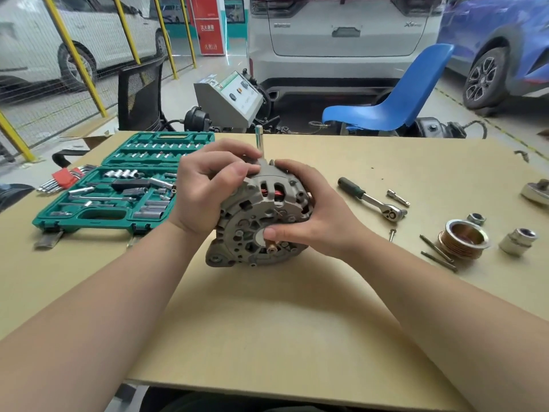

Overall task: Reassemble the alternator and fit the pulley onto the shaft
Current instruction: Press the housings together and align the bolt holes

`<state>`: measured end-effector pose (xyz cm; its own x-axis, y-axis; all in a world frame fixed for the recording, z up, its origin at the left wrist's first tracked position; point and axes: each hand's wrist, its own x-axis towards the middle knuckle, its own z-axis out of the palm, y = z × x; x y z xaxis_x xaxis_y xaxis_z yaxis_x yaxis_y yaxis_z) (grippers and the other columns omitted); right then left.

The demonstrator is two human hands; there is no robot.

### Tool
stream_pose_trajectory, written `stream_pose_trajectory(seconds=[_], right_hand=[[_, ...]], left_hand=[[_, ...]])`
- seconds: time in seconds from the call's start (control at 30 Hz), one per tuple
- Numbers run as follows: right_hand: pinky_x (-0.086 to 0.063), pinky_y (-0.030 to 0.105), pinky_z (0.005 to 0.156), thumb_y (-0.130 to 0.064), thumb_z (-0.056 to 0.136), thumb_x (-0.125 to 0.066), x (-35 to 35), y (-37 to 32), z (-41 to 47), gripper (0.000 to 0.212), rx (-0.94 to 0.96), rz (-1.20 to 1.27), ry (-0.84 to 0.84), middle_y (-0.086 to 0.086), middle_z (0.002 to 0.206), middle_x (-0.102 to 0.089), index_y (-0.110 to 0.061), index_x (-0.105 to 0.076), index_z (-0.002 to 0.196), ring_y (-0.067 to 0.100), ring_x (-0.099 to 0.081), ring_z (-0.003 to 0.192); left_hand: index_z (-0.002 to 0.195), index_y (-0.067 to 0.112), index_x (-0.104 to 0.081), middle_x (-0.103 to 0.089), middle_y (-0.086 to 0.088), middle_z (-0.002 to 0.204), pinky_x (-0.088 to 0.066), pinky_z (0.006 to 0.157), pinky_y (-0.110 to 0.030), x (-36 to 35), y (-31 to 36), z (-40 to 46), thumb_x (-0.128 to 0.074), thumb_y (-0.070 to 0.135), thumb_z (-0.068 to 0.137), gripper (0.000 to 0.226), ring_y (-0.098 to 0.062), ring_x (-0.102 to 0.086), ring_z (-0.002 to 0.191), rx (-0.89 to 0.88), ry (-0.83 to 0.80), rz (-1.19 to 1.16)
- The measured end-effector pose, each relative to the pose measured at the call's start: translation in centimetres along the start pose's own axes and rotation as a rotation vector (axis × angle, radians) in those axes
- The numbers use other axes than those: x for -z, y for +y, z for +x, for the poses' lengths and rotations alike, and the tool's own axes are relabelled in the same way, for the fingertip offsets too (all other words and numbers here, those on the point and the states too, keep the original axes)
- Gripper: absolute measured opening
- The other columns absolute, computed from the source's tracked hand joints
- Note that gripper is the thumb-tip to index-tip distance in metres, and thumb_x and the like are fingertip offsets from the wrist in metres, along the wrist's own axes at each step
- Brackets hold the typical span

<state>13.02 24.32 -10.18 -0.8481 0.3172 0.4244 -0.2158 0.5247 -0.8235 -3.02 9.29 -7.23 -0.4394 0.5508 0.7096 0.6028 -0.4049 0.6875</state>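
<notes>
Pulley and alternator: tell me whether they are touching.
Apart. The head view shows the pulley lying on the table to the right, bare board between it and the alternator held in both hands.

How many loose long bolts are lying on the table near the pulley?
2 long bolts lie left of the pulley: one long bolt slants beside its rim, the other long bolt lies nearer the person. A shorter screw lies further left. Others may be hidden.

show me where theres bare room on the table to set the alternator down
Bare board lies in front of the alternator, between the forearms toward the near edge, and behind the ratchet. Crowded: the socket case at left, the pulley and bolts at right.
</notes>
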Motion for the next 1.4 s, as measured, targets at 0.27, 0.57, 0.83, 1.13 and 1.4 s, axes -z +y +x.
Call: stream_pose_trajectory(seconds=[0.27, 0.57, 0.83, 1.13, 1.4], right_hand=[[-0.053, 0.043, 0.109, -0.047, 0.056, -0.101, 2.3, 1.0, 0.5, 0.102, 0.051, -0.014, 0.035, 0.003, 0.141, -0.058, -0.026, -0.058, 0.146, 0.018, -0.062, 0.13], [-0.053, 0.043, 0.11, -0.037, 0.056, -0.103, 3.8, 1.5, -0.5, 0.104, -0.015, 0.058, 0.105, 0.006, 0.149, -0.053, -0.031, -0.054, 0.148, 0.018, -0.061, 0.133], [-0.051, 0.047, 0.11, -0.066, 0.087, -0.067, 2.7, 1.1, -1.6, 0.074, -0.195, 0.33, 0.173, -0.014, 0.15, -0.056, -0.044, -0.044, 0.153, 0.018, -0.058, 0.137], [-0.042, 0.057, 0.118, -0.087, 0.072, -0.068, 2.0, 1.0, -1.3, 0.087, -0.345, 0.464, 0.247, -0.009, 0.149, -0.06, -0.046, -0.051, 0.147, 0.024, -0.056, 0.14], [-0.048, 0.061, 0.112, -0.069, 0.089, -0.06, 2.2, 0.9, -1.4, 0.072, -0.344, 0.487, 0.225, 0.001, 0.146, -0.063, -0.035, -0.048, 0.151, 0.029, -0.063, 0.132]], left_hand=[[0.1, 0.006, -0.079, -0.075, -0.017, 0.116, -0.054, 0.099, -0.048, -2.2, -1.7, -0.2, -0.058, 0.033, 0.096, 0.035, -0.035, -0.069, 0.115, -0.007, 0.089, 0.009], [0.168, 0.028, -0.023, -0.046, 0.006, 0.163, -0.035, 0.124, -0.059, -4.4, -2.4, -1.2, -0.066, 0.086, 0.079, 0.114, -0.022, -0.043, 0.153, 0.326, -0.155, -0.156], [0.162, 0.03, -0.023, -0.06, -0.002, 0.152, -0.052, 0.113, -0.037, -3.1, -2.5, -2.8, -0.09, 0.053, 0.064, 0.121, -0.015, -0.062, 0.136, 0.416, -0.307, -0.127], [0.159, 0.034, -0.03, -0.063, -0.002, 0.149, -0.045, 0.117, -0.058, -2.8, -2.5, -2.8, -0.087, 0.066, 0.07, 0.111, -0.024, -0.06, 0.138, 0.431, -0.259, -0.152], [0.154, 0.052, -0.022, -0.061, 0.018, 0.149, -0.05, 0.109, -0.027, -2.8, -3.0, -2.4, -0.081, 0.085, 0.063, 0.114, -0.01, -0.058, 0.14, 0.476, -0.315, -0.115]])
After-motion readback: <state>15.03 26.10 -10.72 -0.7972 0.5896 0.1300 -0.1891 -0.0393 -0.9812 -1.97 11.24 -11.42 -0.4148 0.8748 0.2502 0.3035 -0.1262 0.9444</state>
